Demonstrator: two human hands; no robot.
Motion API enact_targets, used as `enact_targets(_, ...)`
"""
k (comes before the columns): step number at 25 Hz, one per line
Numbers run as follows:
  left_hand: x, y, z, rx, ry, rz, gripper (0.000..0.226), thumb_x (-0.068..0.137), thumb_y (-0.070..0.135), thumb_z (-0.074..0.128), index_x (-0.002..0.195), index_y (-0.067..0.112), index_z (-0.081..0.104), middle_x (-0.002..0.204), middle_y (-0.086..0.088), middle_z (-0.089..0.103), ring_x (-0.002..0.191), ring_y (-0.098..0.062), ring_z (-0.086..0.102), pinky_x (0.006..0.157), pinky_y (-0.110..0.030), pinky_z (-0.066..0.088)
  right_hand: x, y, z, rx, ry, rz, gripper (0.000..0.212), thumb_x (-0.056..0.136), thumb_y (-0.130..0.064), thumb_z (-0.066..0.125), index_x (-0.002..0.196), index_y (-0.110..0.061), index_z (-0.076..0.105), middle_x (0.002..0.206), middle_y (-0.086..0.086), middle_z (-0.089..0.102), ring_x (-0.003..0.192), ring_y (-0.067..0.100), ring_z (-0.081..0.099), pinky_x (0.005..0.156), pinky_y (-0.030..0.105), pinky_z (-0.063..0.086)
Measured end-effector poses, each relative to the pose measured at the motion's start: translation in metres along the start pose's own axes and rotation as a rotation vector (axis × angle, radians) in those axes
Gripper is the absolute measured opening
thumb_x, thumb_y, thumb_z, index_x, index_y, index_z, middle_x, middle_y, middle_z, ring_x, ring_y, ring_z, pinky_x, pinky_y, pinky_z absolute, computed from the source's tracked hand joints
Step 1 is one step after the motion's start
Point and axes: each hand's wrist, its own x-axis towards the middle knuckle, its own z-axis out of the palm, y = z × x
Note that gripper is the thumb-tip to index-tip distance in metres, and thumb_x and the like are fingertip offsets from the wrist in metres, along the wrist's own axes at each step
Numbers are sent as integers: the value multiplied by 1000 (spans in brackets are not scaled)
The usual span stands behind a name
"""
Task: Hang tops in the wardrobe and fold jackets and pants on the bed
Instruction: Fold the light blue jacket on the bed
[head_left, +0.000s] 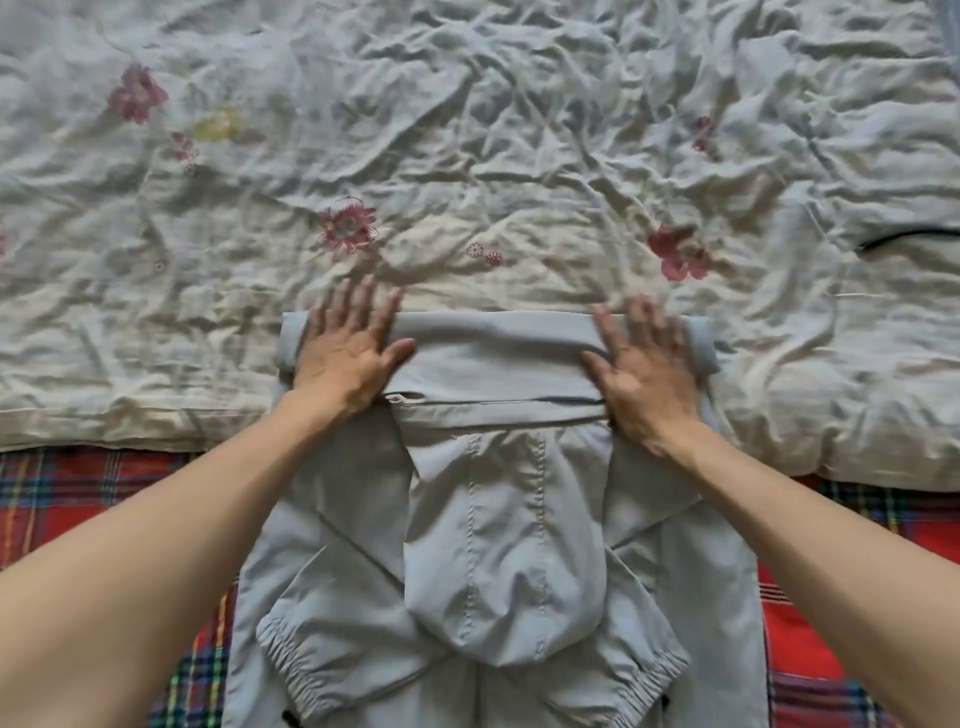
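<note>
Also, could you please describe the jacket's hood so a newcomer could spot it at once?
Find the pale grey jacket lying across the red plaid sheet and floral quilt. The hood lies flat down its middle, this side of the rolled end under the left hand and right hand. Unlike the sleeves beside it, it has a rounded tip and two stitched seams, no elastic cuff.

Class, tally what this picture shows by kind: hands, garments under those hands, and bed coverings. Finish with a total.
Hands: 2, left hand and right hand
Garments: 1, grey jacket
Bed coverings: 2, floral quilt and plaid sheet
Total: 5
</note>
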Motion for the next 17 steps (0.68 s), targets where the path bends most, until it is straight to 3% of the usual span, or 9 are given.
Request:
enact_targets(3, -14, -34, -2, -209, 152, -331, 75, 99, 56, 41, 157, 15, 17, 163, -16, 14, 150, -34, 13, 121, -47, 9, -29, 51, -1, 105, 88, 219, 71, 94, -57, 31, 153, -17, 32, 156, 17, 30, 143, 34, 27, 117, 47, 19)
enact_targets(5, -23, -38, -10, -513, 270, -556, 69, 95, 49, 56, 145, 6, 36, 147, -22, 41, 135, -40, 39, 112, -47, 30, -29, 52, -19, 466, 151, 395, 72, 94, -49, 53, 151, -11, 33, 148, 18, 41, 135, 34, 38, 112, 42, 29)
enact_targets(7, -23, -34, -16, -827, 209, -840, 57, 92, 44, 65, 131, 4, 52, 130, -17, 59, 121, -36, 54, 99, -43, 42, -21, 44, -30, 758, 109, 627, 69, 91, -41, 67, 146, -11, 40, 144, 13, 50, 132, 29, 46, 109, 38, 36)
enact_targets(9, -17, -38, -20, -1197, 219, -1001, 44, 87, 28, 75, 118, -1, 63, 118, -11, 65, 110, -30, 62, 96, -40, 50, -17, 43, -39, 889, 12, 776, 57, 86, -37, 74, 132, -9, 56, 133, 10, 61, 122, 27, 56, 104, 38, 43)
enact_targets(11, -15, -44, -33, -1466, 268, -1022, 33, 81, 9, 79, 110, -1, 66, 111, -11, 67, 105, -28, 66, 97, -43, 53, -14, 43, -52, 956, 47, 808, 34, 84, -31, 77, 107, -7, 70, 106, 8, 71, 100, 24, 65, 87, 34, 50)
enact_targets(13, -14, -52, -47, -1550, 325, -902, 16, 83, 6, 76, 95, 7, 66, 99, -11, 68, 97, -27, 68, 97, -45, 53, -8, 42, -75, 914, 247, 717, 22, 85, -25, 74, 93, -6, 70, 85, 4, 67, 80, 17, 59, 69, 29, 43)
enact_targets(15, -23, -57, -70, -1575, 408, -746, 12, 88, 9, 72, 82, 15, 63, 85, -4, 66, 81, -17, 64, 89, -39, 54, -1, 43, -98, 893, 413, 604, 20, 84, -24, 73, 94, -6, 68, 84, 2, 64, 77, 13, 55, 66, 30, 42)
enact_targets(17, -39, -54, -97, -1551, 485, -618, 15, 89, 9, 71, 80, 18, 63, 75, 6, 68, 68, -5, 60, 73, -25, 53, -1, 45, -112, 1024, 406, 585, 22, 82, -20, 72, 102, -10, 69, 93, -1, 69, 82, 10, 58, 74, 35, 50)
